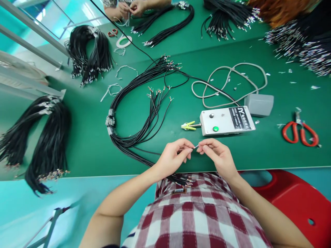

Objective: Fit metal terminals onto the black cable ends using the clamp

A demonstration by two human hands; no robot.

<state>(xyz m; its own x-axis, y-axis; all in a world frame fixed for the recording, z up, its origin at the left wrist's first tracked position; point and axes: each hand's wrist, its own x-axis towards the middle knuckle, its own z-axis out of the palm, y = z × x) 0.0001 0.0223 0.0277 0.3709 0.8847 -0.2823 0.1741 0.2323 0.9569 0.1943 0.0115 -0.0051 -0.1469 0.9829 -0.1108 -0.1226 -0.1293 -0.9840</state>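
Near the table's front edge, my left hand [178, 155] pinches the end of a black cable [147, 151]. My right hand [216, 153] pinches the thin stripped wires [196, 146] at that cable's tip, so both hands meet on one cable end. The cable belongs to a curved bundle of black cables [121, 93], tied with clear wrapping [110, 120] at its left bend. Some loose ends fan out with split wires; others hang over the edge by my lap. Just beyond my hands sits a white control box [222, 120] with a green button and a yellow clip [188, 126] on its shaft.
Red-handled cutters [300, 132] lie at right, beside a grey adapter [259, 104] and its coiled cord [204, 93]. Tied cable bundles [89, 51] stand at left, with more cables [302, 44] at back right. Another person's hands [131, 8] work across the table. A red stool [289, 199] is at lower right.
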